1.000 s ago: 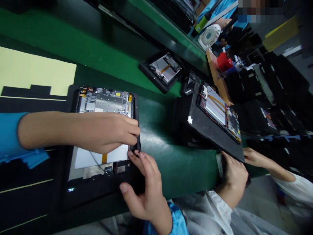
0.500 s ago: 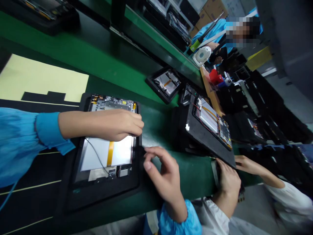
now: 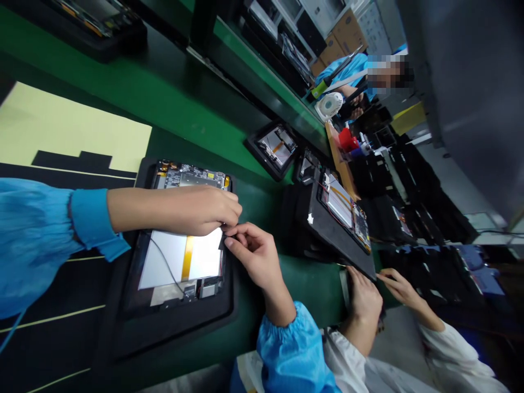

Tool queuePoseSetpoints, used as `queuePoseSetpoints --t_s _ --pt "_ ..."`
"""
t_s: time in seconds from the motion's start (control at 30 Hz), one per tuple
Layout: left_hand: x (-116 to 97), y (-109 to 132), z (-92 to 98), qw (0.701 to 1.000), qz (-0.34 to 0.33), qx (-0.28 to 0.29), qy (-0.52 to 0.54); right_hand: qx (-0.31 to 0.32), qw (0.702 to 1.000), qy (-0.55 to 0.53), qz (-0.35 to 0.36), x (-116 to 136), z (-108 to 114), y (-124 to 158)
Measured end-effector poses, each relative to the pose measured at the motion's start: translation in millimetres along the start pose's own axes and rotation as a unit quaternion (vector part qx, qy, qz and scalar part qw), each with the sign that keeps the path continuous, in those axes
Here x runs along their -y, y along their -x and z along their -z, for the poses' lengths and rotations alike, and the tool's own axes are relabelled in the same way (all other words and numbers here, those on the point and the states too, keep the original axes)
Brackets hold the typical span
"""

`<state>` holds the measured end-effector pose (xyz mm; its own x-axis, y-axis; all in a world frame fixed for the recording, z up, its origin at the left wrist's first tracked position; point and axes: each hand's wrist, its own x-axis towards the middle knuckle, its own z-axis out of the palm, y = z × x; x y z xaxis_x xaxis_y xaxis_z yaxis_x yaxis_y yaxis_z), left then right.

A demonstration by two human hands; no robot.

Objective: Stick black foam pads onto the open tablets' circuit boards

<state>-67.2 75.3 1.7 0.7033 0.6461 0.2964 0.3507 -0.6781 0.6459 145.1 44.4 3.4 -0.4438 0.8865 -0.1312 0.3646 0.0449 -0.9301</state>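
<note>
Another opened tablet [image 3: 338,206] lies on the green workbench [image 3: 313,284], with a white desk fan [image 3: 328,106] beyond.

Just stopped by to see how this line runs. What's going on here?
A person at a green bench is working on an opened tablet, its circuit board and white battery pack exposed. Their left hand and right hand meet at the pack's edge, with fingertips at a small dark piece. Nearby, a co-worker in white sleeves has both hands at the edge of another opened tablet.

White panel [image 3: 164,261], orange stripe [image 3: 187,257], blue sleeve [image 3: 41,245]
</note>
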Motion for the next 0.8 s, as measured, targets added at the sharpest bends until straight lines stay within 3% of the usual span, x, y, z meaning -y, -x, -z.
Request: queuePoseSetpoints --t_s 0.13,0.37,0.5,0.6,0.7,0.8 --pt "1.3 0.0 -0.6 1.0 -0.016 -0.001 0.001 -0.035 0.998 0.046 0.034 0.6 -4.7 1.0" --pt "2.2 1.2 2.1 0.999 -0.04 -0.021 0.018 -0.096 0.988 0.119 0.026 -7.0 -9.6 -0.1" --pt "8.1 1.0 1.7 0.998 -0.05 -0.024 0.021 -0.173 0.954 0.214 0.121 -7.4 -16.4 6.6" --pt "12.1 0.8 0.4 0.998 -0.049 -0.024 0.028 -0.107 0.922 0.31 0.204 -0.7 -19.3 29.4" --pt "13.9 1.3 -0.4 0.998 -0.062 -0.022 0.023 -0.023 0.916 0.355 0.184 4.4 -17.8 59.7" --pt "15.1 1.4 -0.1 0.998 -0.058 -0.018 0.001 -0.016 0.932 0.327 0.155 4.3 -16.6 75.6"
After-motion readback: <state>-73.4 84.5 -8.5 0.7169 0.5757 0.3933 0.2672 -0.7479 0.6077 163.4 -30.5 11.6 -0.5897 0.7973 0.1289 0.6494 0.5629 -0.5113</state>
